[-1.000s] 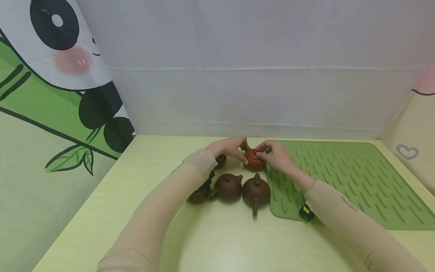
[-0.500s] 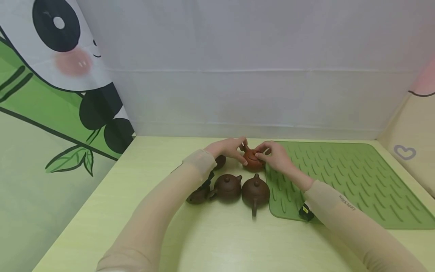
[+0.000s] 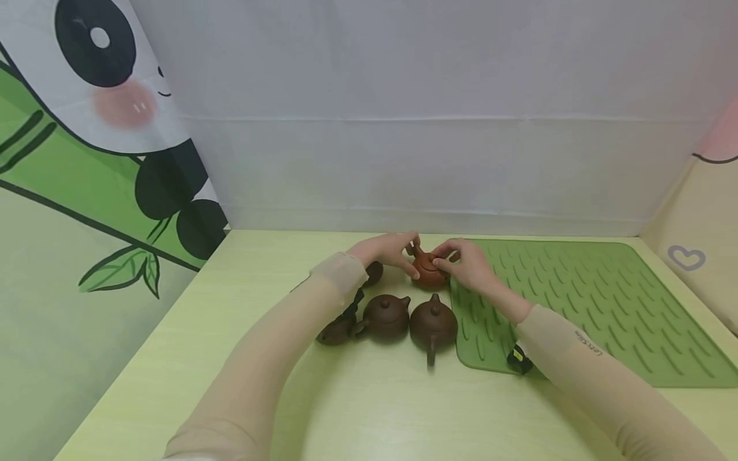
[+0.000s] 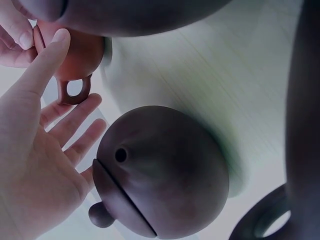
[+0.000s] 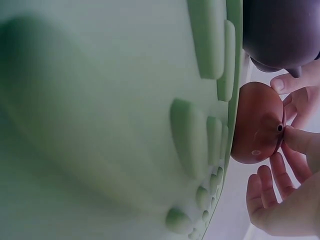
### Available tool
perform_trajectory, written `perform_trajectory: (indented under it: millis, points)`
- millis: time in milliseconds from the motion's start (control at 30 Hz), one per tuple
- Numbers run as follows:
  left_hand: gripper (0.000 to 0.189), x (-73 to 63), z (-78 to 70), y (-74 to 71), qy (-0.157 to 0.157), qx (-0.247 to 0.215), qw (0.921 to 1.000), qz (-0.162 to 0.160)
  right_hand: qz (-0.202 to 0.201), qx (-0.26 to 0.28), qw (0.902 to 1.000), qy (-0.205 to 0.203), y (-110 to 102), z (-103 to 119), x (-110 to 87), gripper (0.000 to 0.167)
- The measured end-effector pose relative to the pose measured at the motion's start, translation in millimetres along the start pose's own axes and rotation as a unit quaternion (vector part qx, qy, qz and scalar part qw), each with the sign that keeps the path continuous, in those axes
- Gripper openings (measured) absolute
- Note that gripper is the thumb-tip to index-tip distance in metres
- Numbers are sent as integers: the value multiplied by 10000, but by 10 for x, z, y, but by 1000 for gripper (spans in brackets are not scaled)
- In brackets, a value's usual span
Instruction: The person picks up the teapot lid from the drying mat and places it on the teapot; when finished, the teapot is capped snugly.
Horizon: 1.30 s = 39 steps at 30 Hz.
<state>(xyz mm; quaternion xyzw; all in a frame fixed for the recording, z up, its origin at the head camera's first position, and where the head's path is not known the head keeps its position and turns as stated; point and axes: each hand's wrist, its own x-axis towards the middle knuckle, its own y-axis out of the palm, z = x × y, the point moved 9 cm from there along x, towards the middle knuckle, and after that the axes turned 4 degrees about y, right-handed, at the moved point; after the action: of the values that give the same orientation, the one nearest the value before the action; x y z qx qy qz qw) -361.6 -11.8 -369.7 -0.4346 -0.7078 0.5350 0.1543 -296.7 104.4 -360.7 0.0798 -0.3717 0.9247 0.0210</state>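
A small reddish-brown clay teapot [image 3: 428, 276] stands beside the left edge of the green mat, at the back of the table. My left hand [image 3: 387, 248] holds it from the left, thumb on its body and fingers by the loop handle, as the left wrist view shows. From the right, my right hand [image 3: 471, 264] pinches the teapot's lid [image 3: 429, 260] at the top. The lid sits on the pot, and its knob is partly covered by the fingers. In the right wrist view the spout of the red teapot [image 5: 257, 117] faces the camera.
Two dark brown teapots, one on the left [image 3: 386, 319] and one on the right [image 3: 434, 325], stand in front of the hands. Another dark teapot [image 3: 337, 331] and a dark rounded pot [image 3: 375, 274] are partly hidden by the left arm. A ridged green mat [image 3: 576, 301] lies right.
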Motion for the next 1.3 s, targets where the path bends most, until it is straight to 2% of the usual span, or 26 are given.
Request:
perform_trajectory:
  millis: [367, 567, 733, 867, 1000, 1100, 1200, 1300]
  points:
    - [64, -1, -11, -4, -56, 41, 10000, 19, -64, -45, 10000, 30, -4, -22, 9, 19]
    - [64, -15, -45, 3, -154, 145, 9997, 129, -151, -35, 9999, 0, -9, -29, 2, 19]
    - [84, -33, -29, 15, -352, 499, 9980, 172, -224, -20, 9996, -156, -21, -25, -57, 29]
    - [91, -87, -30, -30, -415, 786, 9960, -28, -386, 14, 9987, -324, -90, 9, -139, 36]
    - [86, -243, -79, -123, -334, 1102, 9924, -433, -612, -100, 9963, -595, -186, 76, -251, 39]
    - [82, -431, -118, -196, -186, 1414, 9859, -879, -801, -353, 9929, -805, -265, 130, -366, 41]
    - [78, -670, -156, -253, 1, 1839, 9734, -1366, -873, -696, 9891, -956, -342, 186, -497, 45]
    - [75, -933, -191, -282, 197, 2313, 9558, -1804, -765, -1250, 9830, -1101, -407, 241, -640, 53]
